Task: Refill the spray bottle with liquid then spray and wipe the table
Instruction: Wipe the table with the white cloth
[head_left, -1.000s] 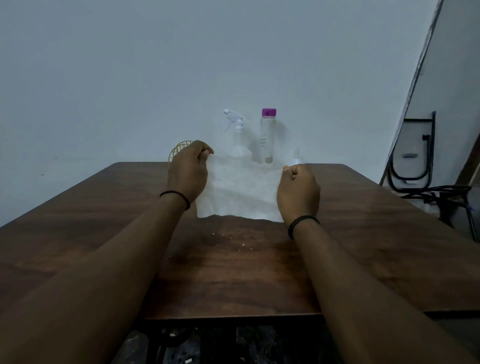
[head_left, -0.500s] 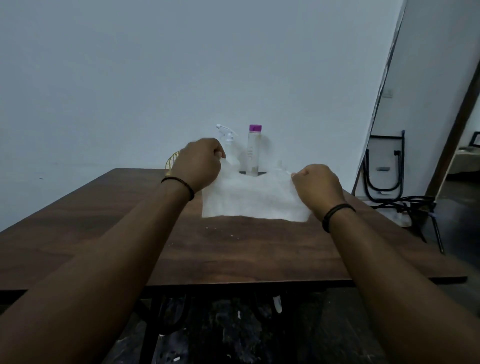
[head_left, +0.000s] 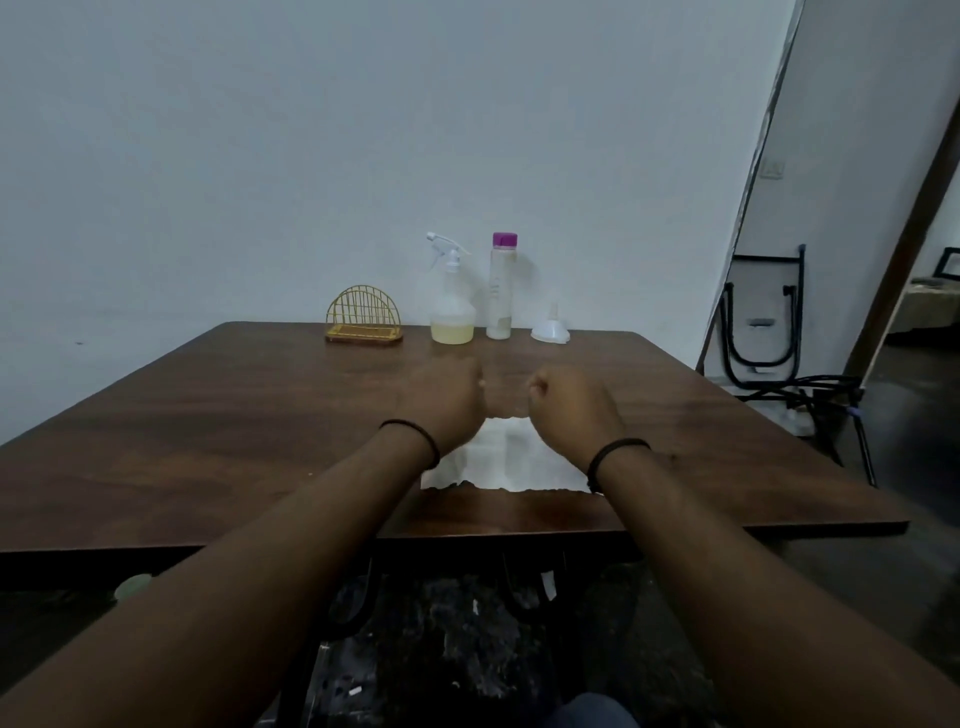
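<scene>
Far edge of the bench, starting left of the spray bottle: gold wire rack, upright, well clear of everything. Then the spray bottle itself, standing upright near the back edge, white trigger head on, pale yellow liquid low in its clear body. Just right of the spray bottle, close but apart: tall clear bottle with a purple cap, upright. Further right again, small white funnel, mouth down, spout up.

Nearer than the spray bottle, toward the front edge: left hand, fingers curled under, knuckles up, over the left part of the white cloth. Can't tell for certain from behind the knuckles, but looks like a pinch on the cloth's far edge. Right hand alongside, curled the same way over the cloth's right part, a narrow gap between the two. Cloth lying on the wood beneath both wrists, ragged near edge showing. Black bands on both wrists.

Far right of the spray bottle, off the bench: black metal frame against the wall.
</scene>
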